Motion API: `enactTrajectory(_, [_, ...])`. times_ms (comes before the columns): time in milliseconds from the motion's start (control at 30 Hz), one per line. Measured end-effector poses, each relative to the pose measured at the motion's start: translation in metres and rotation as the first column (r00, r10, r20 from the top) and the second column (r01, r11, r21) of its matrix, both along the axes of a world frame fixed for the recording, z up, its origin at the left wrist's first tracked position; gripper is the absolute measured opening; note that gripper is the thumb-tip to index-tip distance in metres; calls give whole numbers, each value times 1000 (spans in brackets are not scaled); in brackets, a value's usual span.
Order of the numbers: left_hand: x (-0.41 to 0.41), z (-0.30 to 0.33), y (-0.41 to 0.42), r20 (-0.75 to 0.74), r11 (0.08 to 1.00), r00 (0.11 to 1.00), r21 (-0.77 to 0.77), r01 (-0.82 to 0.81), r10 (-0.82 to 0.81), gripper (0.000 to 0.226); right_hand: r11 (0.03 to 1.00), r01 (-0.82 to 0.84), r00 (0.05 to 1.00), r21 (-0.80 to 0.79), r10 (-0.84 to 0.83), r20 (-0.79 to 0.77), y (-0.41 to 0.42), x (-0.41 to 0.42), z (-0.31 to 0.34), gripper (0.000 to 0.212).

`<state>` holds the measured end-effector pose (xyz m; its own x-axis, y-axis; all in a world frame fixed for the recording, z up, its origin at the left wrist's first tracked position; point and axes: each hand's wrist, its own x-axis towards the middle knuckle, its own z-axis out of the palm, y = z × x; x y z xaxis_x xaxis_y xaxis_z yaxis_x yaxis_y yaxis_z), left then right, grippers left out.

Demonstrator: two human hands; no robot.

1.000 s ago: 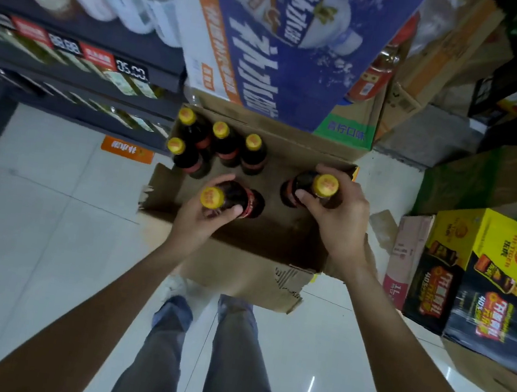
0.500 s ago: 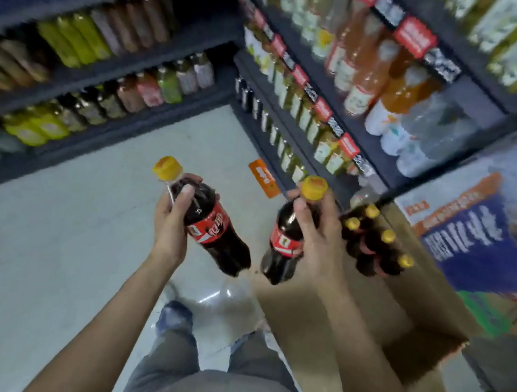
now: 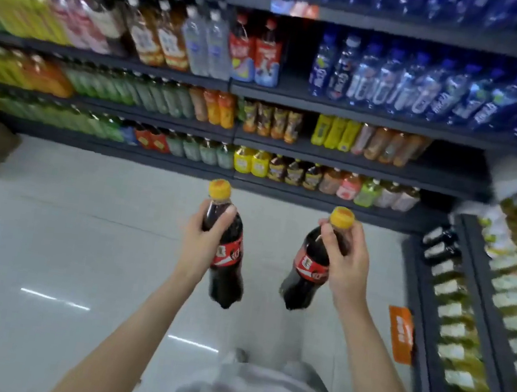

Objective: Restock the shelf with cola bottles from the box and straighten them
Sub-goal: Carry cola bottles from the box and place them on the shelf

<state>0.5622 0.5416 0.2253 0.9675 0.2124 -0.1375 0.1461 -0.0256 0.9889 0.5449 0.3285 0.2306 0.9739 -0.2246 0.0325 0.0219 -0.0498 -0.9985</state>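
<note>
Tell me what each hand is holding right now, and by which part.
Left hand grips one cola bottle by its upper body; right hand grips a second cola bottle the same way.

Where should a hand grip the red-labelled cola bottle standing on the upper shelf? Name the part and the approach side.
Grip the shelf cola bottle at its narrow neck and shoulder, reaching in from the front. It stands upright with another bottle tight on its left, so only the front and top offer room.

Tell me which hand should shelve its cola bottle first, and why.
Probably the right hand. Its cola bottle sits nearer the dark gap beside the red-labelled bottles on the upper shelf. The left hand grips its bottle just as firmly, but farther off.
</note>
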Motion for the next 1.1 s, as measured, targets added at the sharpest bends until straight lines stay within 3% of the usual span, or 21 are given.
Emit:
enactTrajectory(100, [57, 16, 46, 62, 992, 997, 112, -54, 48, 16, 998, -67, 997, 18, 66, 37, 42, 73, 16, 10])
enactTrajectory(267, [168, 46, 108, 255, 950, 965, 284, -129, 54, 17, 973, -213, 967, -87, 222, 124, 96, 201, 40, 21])
enactTrajectory(333, [215, 60, 128, 336, 940, 940, 298, -164, 57, 21, 963, -245, 952, -114, 261, 162, 116, 252, 54, 27])
enactTrajectory(500, [339, 97, 172, 487, 917, 861, 262, -302, 144, 30, 935, -335, 877, -115, 354, 324, 166, 380, 99, 18])
enactTrajectory(800, [545, 157, 223, 683, 917, 708, 145, -373, 180, 33, 961, -222, 780, -167, 278, 561, 249, 569, 168, 23])
enactTrajectory(967, [651, 155, 250, 679, 957, 728, 141, -255, 94, 60, 984, -87, 794, -153, 161, 587, 289, 640, 170, 21])
enactTrajectory(1100, [716, 157, 261, 619, 967, 784, 172, -186, 41, 54, 990, 8, 824, -144, 75, 561, 311, 684, 170, 25])
